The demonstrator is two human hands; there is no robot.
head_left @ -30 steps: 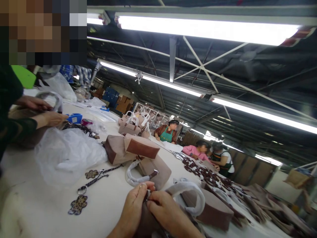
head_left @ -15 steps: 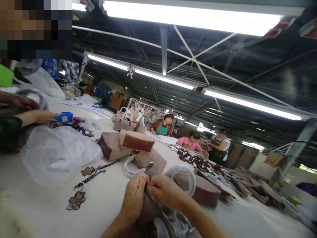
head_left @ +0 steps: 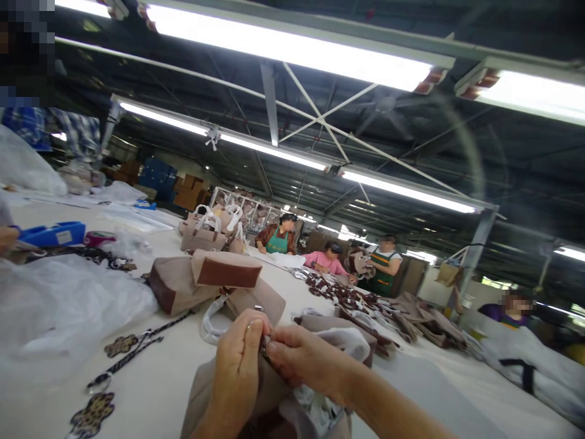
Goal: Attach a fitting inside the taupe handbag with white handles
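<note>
Pinching with curled fingers, the left hand [head_left: 240,360] and the right hand [head_left: 305,361] meet at the top edge of a taupe leather handbag [head_left: 214,396] that stands at the near edge of the long white worktable [head_left: 169,372]. Both hands are nearly closed, fingertips pressed together on a small dark fitting between them, which is too small and too covered to make out. A ring shows on one left finger. White crumpled paper stuffing [head_left: 320,405] bulges from the bag's mouth under the right wrist. The bag's lower part is cut off by the bottom of the view, as are both forearms. Just beyond the hands lie more taupe and brown handbags [head_left: 205,277], one with a plastic-wrapped white handle [head_left: 211,317]. To the left lie a rumpled clear plastic bag [head_left: 59,311] and leopard-print flower-shaped charms on braided straps [head_left: 116,356], one charm partly cut off at the bottom. Further left, a blue tape dispenser [head_left: 52,233] sits by the fingertip of another person's hand [head_left: 5,236], mostly out of view. Three co-workers in the distance [head_left: 326,259] stand at the table's far end beside a heap of dark brown straps [head_left: 347,299].
</note>
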